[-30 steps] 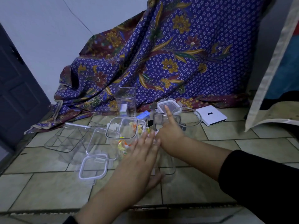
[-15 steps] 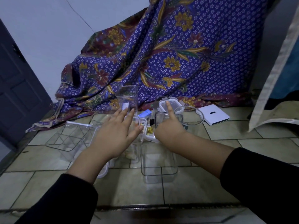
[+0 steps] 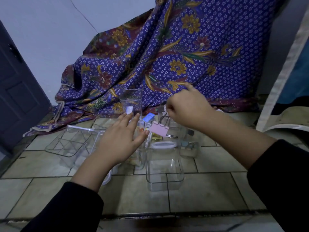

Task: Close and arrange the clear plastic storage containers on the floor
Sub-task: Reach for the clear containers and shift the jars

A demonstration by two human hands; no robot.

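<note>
Several clear plastic containers stand on the tiled floor. An open tall one [image 3: 164,166] with a white-rimmed mouth is nearest me. A taller clear one [image 3: 131,102] stands at the back by the cloth. A divided clear tray [image 3: 70,143] lies at the left. My left hand [image 3: 120,139] lies flat, fingers straight, over a container holding coloured bits [image 3: 139,158]. My right hand [image 3: 187,108] is raised above the containers and pinches the wire handles of a pink binder clip [image 3: 158,130], which hangs below it.
A purple flowered cloth [image 3: 175,56] drapes over something behind the containers. A dark door [image 3: 15,91] is at the left. A pale-edged panel [image 3: 287,77] leans at the right. A small blue item [image 3: 148,117] and a white-rimmed lid [image 3: 107,179] lie among the containers.
My right hand has lifted off the back container and now holds a pink binder clip in the air. My left hand has stayed over the container with coloured bits.
</note>
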